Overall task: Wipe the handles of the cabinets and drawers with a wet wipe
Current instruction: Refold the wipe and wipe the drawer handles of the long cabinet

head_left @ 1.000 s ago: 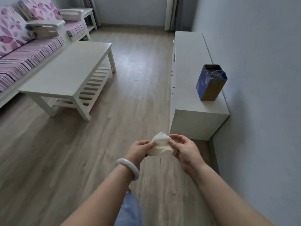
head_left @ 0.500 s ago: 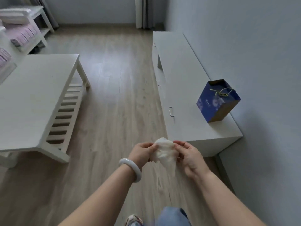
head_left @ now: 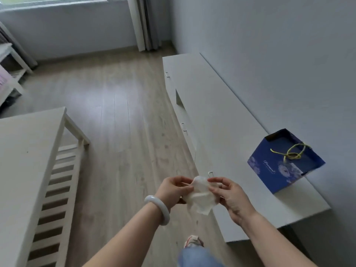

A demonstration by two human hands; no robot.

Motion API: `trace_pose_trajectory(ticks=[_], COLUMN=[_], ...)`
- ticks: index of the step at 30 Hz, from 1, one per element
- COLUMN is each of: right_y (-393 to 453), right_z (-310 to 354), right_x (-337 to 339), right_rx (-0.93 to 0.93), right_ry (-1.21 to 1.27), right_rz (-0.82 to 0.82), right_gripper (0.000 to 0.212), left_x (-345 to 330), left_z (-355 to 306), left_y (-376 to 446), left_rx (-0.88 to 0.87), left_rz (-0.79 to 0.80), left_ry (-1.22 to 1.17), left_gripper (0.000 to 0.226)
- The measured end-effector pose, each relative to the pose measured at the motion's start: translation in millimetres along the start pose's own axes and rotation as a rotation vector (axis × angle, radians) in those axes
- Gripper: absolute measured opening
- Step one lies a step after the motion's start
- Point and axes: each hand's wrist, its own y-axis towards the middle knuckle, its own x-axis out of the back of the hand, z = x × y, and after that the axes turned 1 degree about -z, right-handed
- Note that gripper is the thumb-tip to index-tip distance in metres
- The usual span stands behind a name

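Item: wet wipe, held mid-air betw. both hands, just above/in front of low white cabinet; prob. being unfolded for wiping. L hand pinches its left edge, fingers curled; R hand pinches right edge, thumb on top. Forearms angled inward, wrists level. Handles along cabinet front not yet touched. Blue gift bag on cabinet top, apart from hands.

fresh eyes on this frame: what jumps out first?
Low in the centre, the left hand and right hand pinch a crumpled white wet wipe between them. To the right, a dark blue gift bag stands on the long white cabinet against the wall. Small metal handles line the cabinet front.
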Motion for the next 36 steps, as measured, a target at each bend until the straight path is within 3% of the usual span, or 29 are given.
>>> trace_pose_trajectory(ticks=[9,16,22,29,36], right_y=[133,182,190,219,280], right_z=[26,25,24,18,-14], right_x=[-68,-121,-149,-136,-137], right_rx=[-0.063,-0.081,-0.103,-0.091,-0.257], right_ry=[-0.15,0.02,-0.01,0.063,0.171], right_rz=[-0.08,-0.48,-0.83,-0.929,-1.146], right_gripper=[0.016,0.022,0.02,0.023,0.02], left_x=[74,109,86,38,21], left_z=[-65,-115,-128,-118,-94], left_y=[151,259,298,337,410], left_rx=[0.098,0.127,0.147,0.141,0.106], left_rz=[0.132,0.449,0.67,0.804,0.967], left_ry=[0.103,0.337,0.562,0.694,0.903], left_gripper=[0.011,0.017,0.014,0.015,0.024])
